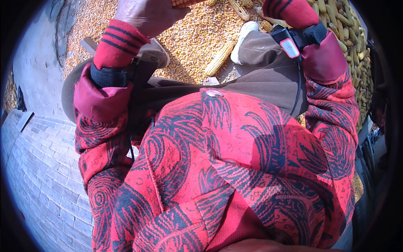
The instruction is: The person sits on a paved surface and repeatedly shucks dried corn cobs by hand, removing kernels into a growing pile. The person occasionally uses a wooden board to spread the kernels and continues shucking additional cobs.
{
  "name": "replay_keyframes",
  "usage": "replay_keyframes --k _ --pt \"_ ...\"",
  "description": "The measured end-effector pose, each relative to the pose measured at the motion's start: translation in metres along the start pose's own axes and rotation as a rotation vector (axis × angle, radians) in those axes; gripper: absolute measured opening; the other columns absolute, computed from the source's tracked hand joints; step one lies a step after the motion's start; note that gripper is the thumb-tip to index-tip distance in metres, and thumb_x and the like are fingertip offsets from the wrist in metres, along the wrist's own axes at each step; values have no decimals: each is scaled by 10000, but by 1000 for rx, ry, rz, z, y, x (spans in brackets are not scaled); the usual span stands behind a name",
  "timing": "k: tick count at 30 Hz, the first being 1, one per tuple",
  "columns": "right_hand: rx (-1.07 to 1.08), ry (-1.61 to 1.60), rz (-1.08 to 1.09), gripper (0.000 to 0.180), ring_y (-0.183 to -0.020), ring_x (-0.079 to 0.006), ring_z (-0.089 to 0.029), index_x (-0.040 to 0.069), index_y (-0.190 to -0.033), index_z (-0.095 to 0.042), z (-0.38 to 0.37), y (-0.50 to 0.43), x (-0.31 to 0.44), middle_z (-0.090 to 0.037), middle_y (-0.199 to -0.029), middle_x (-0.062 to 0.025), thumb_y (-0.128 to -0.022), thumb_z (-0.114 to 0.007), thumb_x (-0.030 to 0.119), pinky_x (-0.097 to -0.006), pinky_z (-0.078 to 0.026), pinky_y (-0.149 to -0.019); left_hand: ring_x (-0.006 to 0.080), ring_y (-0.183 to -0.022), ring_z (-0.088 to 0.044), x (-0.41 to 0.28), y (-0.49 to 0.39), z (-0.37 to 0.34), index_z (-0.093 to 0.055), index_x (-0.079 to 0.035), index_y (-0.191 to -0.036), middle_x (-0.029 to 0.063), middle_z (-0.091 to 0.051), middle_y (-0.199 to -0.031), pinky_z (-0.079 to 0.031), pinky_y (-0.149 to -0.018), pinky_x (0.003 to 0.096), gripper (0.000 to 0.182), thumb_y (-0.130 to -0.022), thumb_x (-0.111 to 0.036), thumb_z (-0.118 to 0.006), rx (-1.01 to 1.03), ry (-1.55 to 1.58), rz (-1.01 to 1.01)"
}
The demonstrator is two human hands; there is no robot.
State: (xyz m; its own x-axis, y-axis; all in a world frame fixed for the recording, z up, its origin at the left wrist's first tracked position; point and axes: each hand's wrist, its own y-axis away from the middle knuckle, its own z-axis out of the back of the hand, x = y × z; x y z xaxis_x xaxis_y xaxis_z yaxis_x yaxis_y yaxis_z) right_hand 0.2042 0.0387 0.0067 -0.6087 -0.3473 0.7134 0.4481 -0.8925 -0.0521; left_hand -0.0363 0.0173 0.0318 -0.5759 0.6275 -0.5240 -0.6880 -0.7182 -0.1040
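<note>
My left hand (151,15) is at the top edge, partly cut off, with its fingers by a reddish corn cob (185,2) that also runs out of the picture; its grip on the cob is only partly visible. Of my right arm only the red striped cuff (291,14) and sleeve show, and the right hand is beyond the top edge. Loose yellow corn kernels (192,41) lie spread in front of me. An ear of corn (219,58) full of kernels rests on them between my feet, and more cobs (239,9) lie farther up.
A large heap of corn ears (354,47) rises at the right. My shoes, one of them a white shoe (244,41), stand at the kernels. Grey concrete (37,72) and brick paving (53,151) stretch along the left. A cabled device (288,44) is strapped to my right wrist.
</note>
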Motion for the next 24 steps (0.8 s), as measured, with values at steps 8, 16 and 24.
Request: replay_keyframes --k 8,16,24 --pt "-101 109 -26 322 -820 -329 -629 -7 -992 -596 5 2 11 -621 -865 -195 -978 -489 297 -393 -483 -733 100 -785 -608 7 -3 -15 -445 -7 -1378 52 -644 -976 -498 -621 250 751 -750 -233 -789 341 717 311" --pt "-185 -127 -310 301 -722 -205 -634 7 -940 -605 17 -5 2 -622 -792 -148 -978 -494 285 -341 -486 -639 333 -992 -659 5 -3 -22 -481 -93 -1323 146 -659 -1119 -532 -839 395 699 -700 -168 -790 77 72 25" --pt "-153 179 226 327 -822 -403 -617 3 -1024 -610 11 -1 34 -632 -877 -241 -970 -513 310 -455 -478 -724 225 -893 -673 22 -11 -13 -554 -22 -1203 130 -677 -978 -521 -801 343 615 -698 -241 -828 44 279 100"
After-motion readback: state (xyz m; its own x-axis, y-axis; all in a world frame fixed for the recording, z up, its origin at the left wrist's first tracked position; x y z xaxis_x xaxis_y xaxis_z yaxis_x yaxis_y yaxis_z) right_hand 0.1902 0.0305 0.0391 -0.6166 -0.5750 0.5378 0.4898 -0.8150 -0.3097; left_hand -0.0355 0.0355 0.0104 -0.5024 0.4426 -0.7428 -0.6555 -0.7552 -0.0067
